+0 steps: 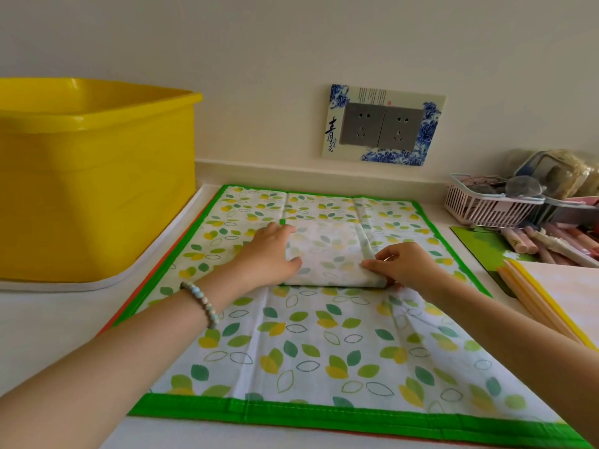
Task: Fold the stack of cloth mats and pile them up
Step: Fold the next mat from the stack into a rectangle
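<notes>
While the folded mat [330,257] sits mid-centre on the spread leaf-print mat [311,345], L hand [269,251] lies flat w/ straight fingers pressing its left edge, R hand [405,264] pinches its right edge, yellow tub [90,176] at counter's [48,319] back-left, pink basket [486,209] back-right.

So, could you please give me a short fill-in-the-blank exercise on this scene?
The tub is ___.
The folded mat lies on a spread mat with a ___ border.
The bracelet is on the ___ wrist.
Missing: yellow; green; left.
</notes>
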